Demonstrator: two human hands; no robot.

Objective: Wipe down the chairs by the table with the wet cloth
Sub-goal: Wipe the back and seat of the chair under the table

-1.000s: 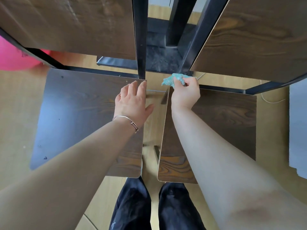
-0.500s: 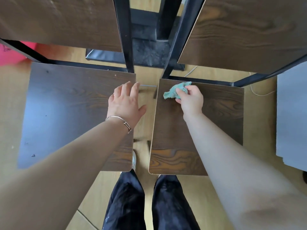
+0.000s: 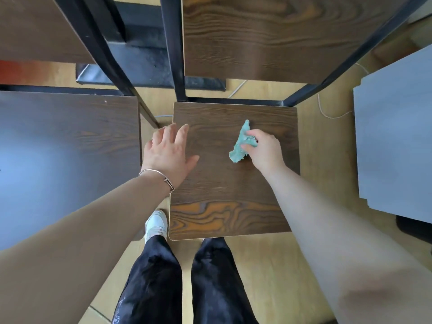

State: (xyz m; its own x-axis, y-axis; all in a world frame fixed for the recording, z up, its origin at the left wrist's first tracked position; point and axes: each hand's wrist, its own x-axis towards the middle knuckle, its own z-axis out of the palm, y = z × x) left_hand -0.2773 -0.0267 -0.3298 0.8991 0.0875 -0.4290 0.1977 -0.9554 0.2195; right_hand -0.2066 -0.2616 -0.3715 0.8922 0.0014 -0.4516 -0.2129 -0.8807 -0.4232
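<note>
Two dark wood chair seats stand side by side below me. The right chair seat [image 3: 219,183] fills the middle of the view. My right hand [image 3: 265,149] grips a crumpled teal cloth [image 3: 242,143] and holds it down on the right half of that seat. My left hand [image 3: 170,153] lies with straight fingers over the same seat's left edge, a thin bracelet on its wrist. The left chair seat [image 3: 67,148] lies at the left, with neither hand on it.
Black metal frames and wood backrests [image 3: 268,36] rise at the top. A grey panel [image 3: 395,136] stands at the right, with a thin cord [image 3: 327,113] on the floor near it. My legs and a white shoe [image 3: 155,224] are just below the seat's front edge.
My right hand has dragged the cloth from the seat's back left corner toward its right half. My left hand has shifted from the left seat to the right seat's left edge. The view has moved right.
</note>
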